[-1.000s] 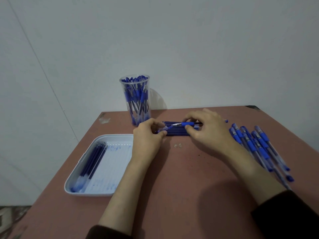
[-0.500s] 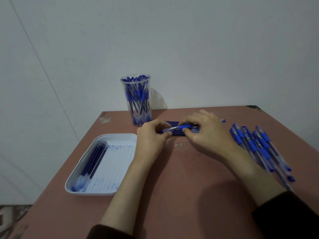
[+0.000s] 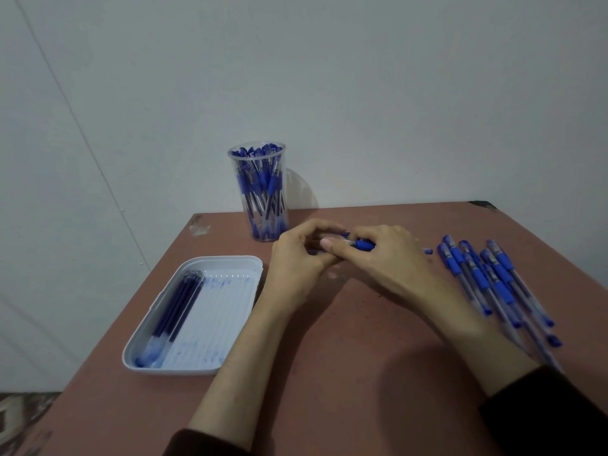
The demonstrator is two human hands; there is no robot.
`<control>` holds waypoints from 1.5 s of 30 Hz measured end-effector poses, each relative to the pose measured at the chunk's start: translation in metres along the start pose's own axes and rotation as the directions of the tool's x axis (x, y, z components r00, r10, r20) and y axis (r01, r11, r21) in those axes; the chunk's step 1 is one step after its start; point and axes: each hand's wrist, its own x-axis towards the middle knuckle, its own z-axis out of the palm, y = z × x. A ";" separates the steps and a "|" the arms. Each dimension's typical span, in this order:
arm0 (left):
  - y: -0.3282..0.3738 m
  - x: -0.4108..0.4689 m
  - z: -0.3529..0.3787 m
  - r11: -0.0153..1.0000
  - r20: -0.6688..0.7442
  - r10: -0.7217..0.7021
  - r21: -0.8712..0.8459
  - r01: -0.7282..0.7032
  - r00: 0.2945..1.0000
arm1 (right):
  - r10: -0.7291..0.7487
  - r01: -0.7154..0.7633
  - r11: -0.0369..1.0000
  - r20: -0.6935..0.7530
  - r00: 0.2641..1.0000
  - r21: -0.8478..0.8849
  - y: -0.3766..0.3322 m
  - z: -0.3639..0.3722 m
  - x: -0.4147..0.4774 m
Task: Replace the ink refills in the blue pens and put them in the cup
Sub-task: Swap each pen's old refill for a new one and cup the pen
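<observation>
- Reaching in from the near edge, two forearms in dark sleeves point(image 3: 543, 416) lie over the reddish-brown worktop point(image 3: 329, 373).
- To the near left sits a white tray point(image 3: 230, 259), smeared with blue ink, with a handful of dark blue refills point(image 3: 179, 304) lying together along its left side.
- To the right, a loose bunch of blue pens point(image 3: 487, 278) lies flat on the worktop, roughly parallel and partly overlapping.
- Further in, both hands meet at the middle of the worktop. The right hand point(image 3: 391, 258) has its grip closed on one blue pen point(image 3: 363, 245), thumb and fingers pinching it near its blue rubber sleeve, the pen lying crosswise just above the surface.
- The left hand point(image 3: 296, 261) is curled, its fingers arched against the right hand's; what its grip has hold of is hidden, so I cannot tell.
- A small blue piece point(image 3: 427, 251) lies between the hands and the loose pens.
- Farthest back, near the wall point(image 3: 362, 93), a clear cup point(image 3: 261, 192) stands upright, packed with blue pens.
</observation>
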 end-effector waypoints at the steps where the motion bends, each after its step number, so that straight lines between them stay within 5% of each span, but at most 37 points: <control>1: 0.001 0.000 0.000 1.000 0.012 -0.001 -0.012 0.002 1.000 | 0.005 -0.005 1.000 -0.028 1.000 -0.006 0.000 0.000 0.000; 10: -0.006 0.004 -0.002 0.995 -0.066 -0.097 0.010 0.098 0.993 | 0.007 -0.031 0.992 -0.189 0.982 -0.123 0.000 -0.006 0.003; 23: -0.010 0.006 -0.005 0.991 -0.167 -0.130 0.013 0.134 0.977 | 0.008 -0.026 0.991 -0.134 0.991 -0.132 0.001 -0.002 0.003; 32: -0.016 0.012 -0.014 0.979 -0.462 -0.201 -0.113 0.167 0.864 | -0.119 0.119 0.988 0.001 0.993 -0.098 0.019 0.010 0.011; 36: -0.013 0.011 -0.014 0.978 -0.503 -0.206 -0.131 0.161 0.840 | -0.084 0.073 0.987 -0.076 0.994 -0.141 0.017 0.010 0.022; 42: -0.010 0.010 -0.013 0.977 -0.504 -0.208 -0.148 0.154 0.838 | -0.006 0.006 0.996 0.006 1.000 -0.084 0.030 0.020 0.045; 45: -0.010 0.010 -0.013 0.978 -0.513 -0.201 -0.149 0.144 0.834 | 0.032 -0.039 0.997 -0.097 0.995 -0.068 0.027 0.020 0.056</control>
